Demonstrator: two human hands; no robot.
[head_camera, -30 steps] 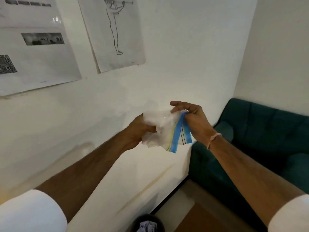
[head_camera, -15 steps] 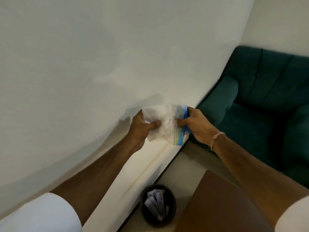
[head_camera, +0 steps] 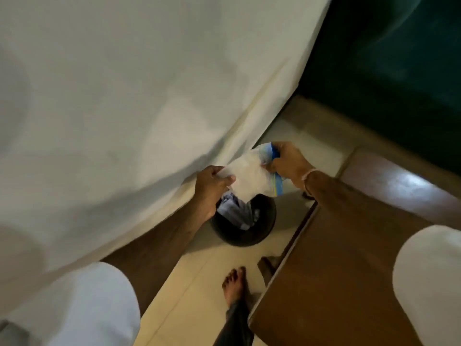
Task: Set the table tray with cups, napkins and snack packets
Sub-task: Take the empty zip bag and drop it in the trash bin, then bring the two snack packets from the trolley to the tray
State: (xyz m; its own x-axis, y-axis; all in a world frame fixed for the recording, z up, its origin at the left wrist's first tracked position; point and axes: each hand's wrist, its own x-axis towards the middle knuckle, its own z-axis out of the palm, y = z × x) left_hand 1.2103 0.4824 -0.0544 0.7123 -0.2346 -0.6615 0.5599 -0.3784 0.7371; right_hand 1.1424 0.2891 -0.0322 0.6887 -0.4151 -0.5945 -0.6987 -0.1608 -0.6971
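A crumpled plastic bag [head_camera: 245, 174], clear with a blue and yellow edge, was held between both hands above a black bin [head_camera: 245, 224]. The left hand [head_camera: 212, 187] was closed on the bag's left corner, the fingers [head_camera: 225, 179] pressed together with the thumb against the clear film. The right hand [head_camera: 287, 162] was closed on the bag's right end, its fingers curled around the blue strip, so that the bag was pinched at both sides and hung between the two sets of fingers. A pink band [head_camera: 308, 174] was worn on the right wrist. Directly below the fingers the bin was seen standing on the pale floor [head_camera: 199, 283] beside the white wall [head_camera: 124, 96], with pale wrappers [head_camera: 235, 212] lying inside it; whether the bag's lower edge touched them could not be told. To the right of the fingers a brown table [head_camera: 336, 270] was seen, its corner near a bare foot [head_camera: 234, 287] on the floor. Beyond the right hand a dark green sofa [head_camera: 399, 83] was seen, blurred. White sleeves [head_camera: 82, 305] were seen at the lower edges of the view
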